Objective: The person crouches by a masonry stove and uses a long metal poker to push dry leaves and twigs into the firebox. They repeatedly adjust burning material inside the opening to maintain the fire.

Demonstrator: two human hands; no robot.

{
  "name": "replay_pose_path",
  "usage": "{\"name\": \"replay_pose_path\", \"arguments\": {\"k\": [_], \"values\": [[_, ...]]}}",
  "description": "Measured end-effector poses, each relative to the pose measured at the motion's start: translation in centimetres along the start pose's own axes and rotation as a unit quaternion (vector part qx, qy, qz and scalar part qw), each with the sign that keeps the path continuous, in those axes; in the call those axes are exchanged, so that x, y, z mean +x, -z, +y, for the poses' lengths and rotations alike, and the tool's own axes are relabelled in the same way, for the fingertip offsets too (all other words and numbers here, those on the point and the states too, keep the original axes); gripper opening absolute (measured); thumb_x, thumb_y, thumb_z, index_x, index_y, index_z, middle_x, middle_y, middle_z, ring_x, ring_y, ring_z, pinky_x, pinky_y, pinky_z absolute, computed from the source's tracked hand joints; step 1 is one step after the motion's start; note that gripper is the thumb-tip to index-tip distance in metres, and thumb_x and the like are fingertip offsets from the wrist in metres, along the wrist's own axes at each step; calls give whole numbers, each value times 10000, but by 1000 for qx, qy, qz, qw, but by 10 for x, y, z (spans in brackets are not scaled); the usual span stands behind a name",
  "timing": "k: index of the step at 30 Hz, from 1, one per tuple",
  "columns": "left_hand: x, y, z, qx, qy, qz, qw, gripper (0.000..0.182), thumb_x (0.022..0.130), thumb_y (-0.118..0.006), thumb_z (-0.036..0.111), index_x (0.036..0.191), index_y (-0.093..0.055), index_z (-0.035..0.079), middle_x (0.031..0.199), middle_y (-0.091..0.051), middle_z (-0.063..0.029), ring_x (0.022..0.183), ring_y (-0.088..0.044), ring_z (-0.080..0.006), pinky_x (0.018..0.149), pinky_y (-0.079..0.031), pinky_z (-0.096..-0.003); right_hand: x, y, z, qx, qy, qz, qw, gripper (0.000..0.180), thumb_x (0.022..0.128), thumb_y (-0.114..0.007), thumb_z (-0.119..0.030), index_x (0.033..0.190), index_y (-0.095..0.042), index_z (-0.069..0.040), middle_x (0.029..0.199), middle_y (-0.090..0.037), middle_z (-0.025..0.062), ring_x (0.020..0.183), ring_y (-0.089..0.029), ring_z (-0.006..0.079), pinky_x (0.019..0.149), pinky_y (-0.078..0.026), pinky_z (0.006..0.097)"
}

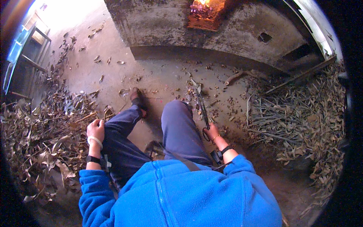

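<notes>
My right hand (212, 132) grips the looped handle of long dark metal fire tongs (203, 107). They slant forward past my right knee, their far end low over leaf scraps on the floor. Beside my left knee, my left hand (95, 131) has its fingers curled, at the edge of a heap of dry leafy branches (56, 139). A thin twig shows just beyond those fingers; whether they hold it is unclear. In front stands a soot-stained masonry stove (158, 25), with fire (205, 10) burning in its opening.
Another heap of dry branches (306, 113) lies at right, with a long stick (300, 74) leaning towards the stove. A short piece of wood (234, 77) rests near the stove base. Dead leaves litter the concrete floor (113, 76). A wooden frame (34, 61) stands far left.
</notes>
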State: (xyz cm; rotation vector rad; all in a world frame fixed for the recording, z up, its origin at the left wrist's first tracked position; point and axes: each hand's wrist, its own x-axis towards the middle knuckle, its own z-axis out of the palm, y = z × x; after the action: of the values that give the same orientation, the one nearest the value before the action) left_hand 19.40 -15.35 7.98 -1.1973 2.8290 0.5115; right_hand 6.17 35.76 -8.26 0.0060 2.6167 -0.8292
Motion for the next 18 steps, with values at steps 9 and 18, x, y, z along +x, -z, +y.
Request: {"name": "replay_pose_path", "arguments": {"k": [9,18], "values": [[-2,2,0,-9,4,4,1000,306,781,-527,338,868,-646,70,863,-624,-152,853,-578,-316,762,-449,-383,-15,23,4,185,1,-26,982,228,734,-573,-44,952,-531,10,674,-553,51,559,-504,131,510,-411,261],[0,-2,0,5,-23,26,999,273,766,-528,309,790,-652,67,802,-622,-154,810,-582,-325,739,-453,-397,-60,193,-95,530,-148,-194,812,111,846,-500,-201,826,-453,-103,532,-373,-34,409,-341,56,320,-267,190]]}}
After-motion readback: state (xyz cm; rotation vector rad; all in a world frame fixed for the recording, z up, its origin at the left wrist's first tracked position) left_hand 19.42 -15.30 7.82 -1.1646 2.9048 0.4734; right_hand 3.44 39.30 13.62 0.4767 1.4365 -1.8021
